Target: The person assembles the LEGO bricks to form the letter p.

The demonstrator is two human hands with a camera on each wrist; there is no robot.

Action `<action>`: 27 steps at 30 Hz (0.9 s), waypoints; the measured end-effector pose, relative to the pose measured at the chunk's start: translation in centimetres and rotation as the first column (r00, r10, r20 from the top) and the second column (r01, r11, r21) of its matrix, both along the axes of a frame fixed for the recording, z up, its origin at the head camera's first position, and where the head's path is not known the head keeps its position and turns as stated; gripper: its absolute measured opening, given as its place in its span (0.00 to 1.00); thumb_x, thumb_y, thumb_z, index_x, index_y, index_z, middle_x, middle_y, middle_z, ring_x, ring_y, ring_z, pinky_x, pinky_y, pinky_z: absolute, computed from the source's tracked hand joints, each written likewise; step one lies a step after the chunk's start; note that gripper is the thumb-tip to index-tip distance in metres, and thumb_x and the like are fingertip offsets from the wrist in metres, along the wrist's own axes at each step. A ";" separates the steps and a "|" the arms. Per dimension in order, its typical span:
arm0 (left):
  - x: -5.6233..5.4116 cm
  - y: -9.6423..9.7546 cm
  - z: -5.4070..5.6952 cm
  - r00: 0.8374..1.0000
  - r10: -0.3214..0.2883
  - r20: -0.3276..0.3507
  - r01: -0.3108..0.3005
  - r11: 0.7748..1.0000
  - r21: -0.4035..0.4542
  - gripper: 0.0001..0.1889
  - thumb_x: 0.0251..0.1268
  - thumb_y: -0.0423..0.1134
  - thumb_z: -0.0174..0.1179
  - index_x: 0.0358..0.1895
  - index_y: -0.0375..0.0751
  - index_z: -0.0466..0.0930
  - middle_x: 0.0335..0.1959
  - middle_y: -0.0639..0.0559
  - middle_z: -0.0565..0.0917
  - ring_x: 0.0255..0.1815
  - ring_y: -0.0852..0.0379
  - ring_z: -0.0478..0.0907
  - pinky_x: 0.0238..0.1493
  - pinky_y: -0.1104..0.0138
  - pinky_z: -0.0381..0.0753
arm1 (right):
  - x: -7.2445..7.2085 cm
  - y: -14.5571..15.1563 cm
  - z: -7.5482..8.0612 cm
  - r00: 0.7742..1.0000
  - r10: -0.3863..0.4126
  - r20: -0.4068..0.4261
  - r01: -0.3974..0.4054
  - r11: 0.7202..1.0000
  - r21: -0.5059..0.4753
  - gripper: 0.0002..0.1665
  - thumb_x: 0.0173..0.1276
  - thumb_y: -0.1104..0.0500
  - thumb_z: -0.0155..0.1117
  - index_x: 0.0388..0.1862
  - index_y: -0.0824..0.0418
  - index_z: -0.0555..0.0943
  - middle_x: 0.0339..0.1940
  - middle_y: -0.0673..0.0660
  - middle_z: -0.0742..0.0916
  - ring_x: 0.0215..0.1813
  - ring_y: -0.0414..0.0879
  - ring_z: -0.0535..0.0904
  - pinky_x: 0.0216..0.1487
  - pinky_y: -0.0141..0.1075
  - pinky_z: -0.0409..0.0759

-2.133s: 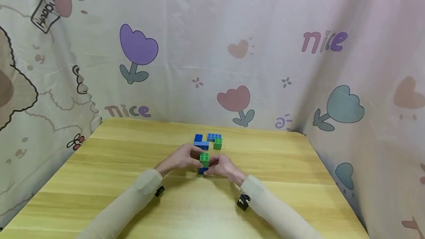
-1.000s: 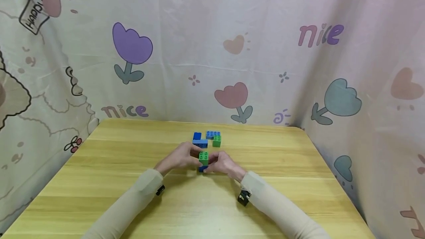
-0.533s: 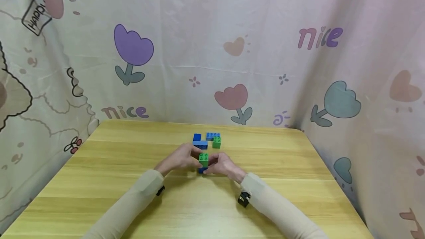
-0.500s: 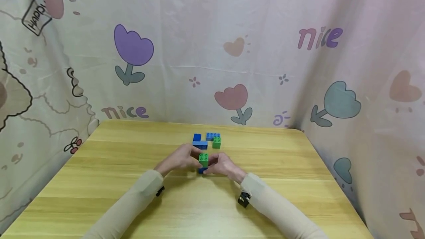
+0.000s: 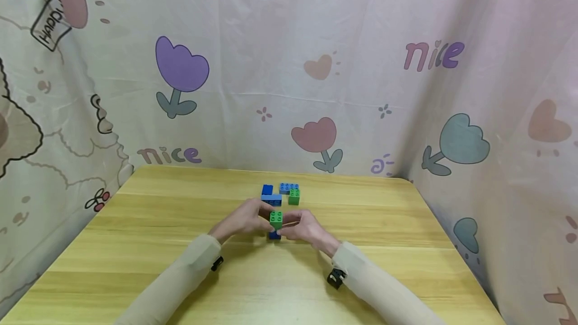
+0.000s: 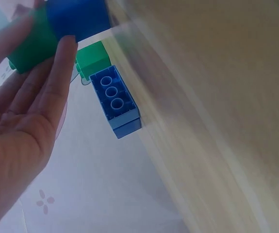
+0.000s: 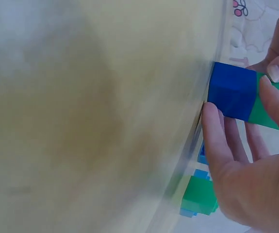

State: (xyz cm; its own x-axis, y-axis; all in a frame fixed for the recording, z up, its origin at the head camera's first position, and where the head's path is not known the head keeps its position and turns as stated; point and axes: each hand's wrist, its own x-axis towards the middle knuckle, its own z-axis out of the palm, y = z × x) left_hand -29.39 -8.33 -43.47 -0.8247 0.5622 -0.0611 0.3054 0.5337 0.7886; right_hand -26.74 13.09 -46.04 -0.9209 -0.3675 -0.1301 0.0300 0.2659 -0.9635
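Observation:
A green toy building brick (image 5: 276, 219) sits on top of a dark blue brick (image 5: 275, 235), the two forming a short upright stack in the middle of the table. From the left, my left hand (image 5: 246, 216) pinches the green brick between thumb and fingers. On the other side my right hand (image 5: 308, 226) holds the stack, its thumb near the seam and its other fingers along the blue brick (image 7: 232, 91), as the right wrist view shows. Part of the green brick (image 6: 34, 41) is hidden by the left fingers in the left wrist view.
Behind the stack lie a dark blue brick (image 5: 267, 189), a long blue brick tipped on its side (image 5: 271, 199), a light blue brick (image 5: 289, 187) and a green brick (image 5: 294, 196). The wooden table (image 5: 158, 219) ends at a patterned curtain (image 5: 253, 74).
The right hand has shifted slightly right and its fingers look a little straighter. The left hand keeps its grip on the green brick. The head view has tilted slightly.

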 end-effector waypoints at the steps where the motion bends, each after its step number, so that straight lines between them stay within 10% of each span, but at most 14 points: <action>1: 0.0 0.0 0.0 1.000 0.000 -0.002 0.000 1.000 -0.002 0.17 0.55 0.34 0.72 0.50 0.46 0.85 0.44 0.54 0.87 0.46 0.57 0.83 0.53 0.57 0.84 | 0.1 0.0 0.0 1.000 -0.009 0.001 0.009 1.000 -0.013 0.23 0.58 0.64 0.74 0.54 0.63 0.82 0.51 0.63 0.86 0.47 0.48 0.85 0.49 0.42 0.86; 27: -1.1 -1.5 -0.5 0.992 -0.122 -0.012 0.122 0.991 0.045 0.19 0.56 0.36 0.72 0.53 0.44 0.83 0.46 0.52 0.87 0.49 0.54 0.83 0.56 0.55 0.82 | 0.7 -0.6 0.4 0.995 -0.085 0.055 0.094 0.977 -0.194 0.26 0.60 0.66 0.72 0.58 0.63 0.80 0.53 0.63 0.85 0.47 0.47 0.85 0.53 0.47 0.83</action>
